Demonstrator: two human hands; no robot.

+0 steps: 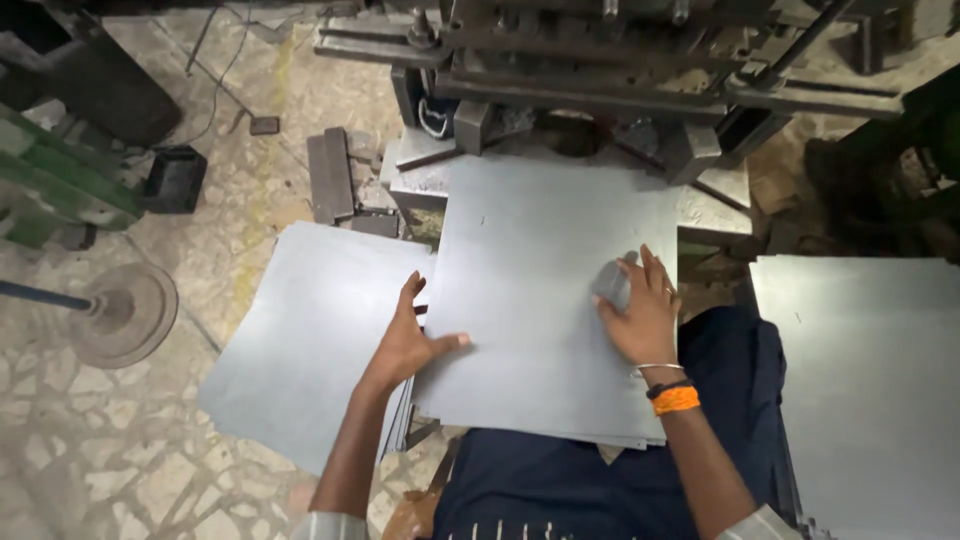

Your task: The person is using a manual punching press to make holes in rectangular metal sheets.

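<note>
**Sheet being fed toward the press**

The left hand (410, 340) is gripping the top metal sheet (550, 290) at its left edge, fingers clenched on it; the right hand (640, 315) is pressing flat, fingers released. The sheet is lying on the stack at the press (620, 90). Judging by this, sliding it squarely forward comes next.

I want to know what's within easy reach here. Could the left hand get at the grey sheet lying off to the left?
Probably yes: the left hand grips the middle sheet at its left edge, right beside the left sheet, with nothing between them.
</note>
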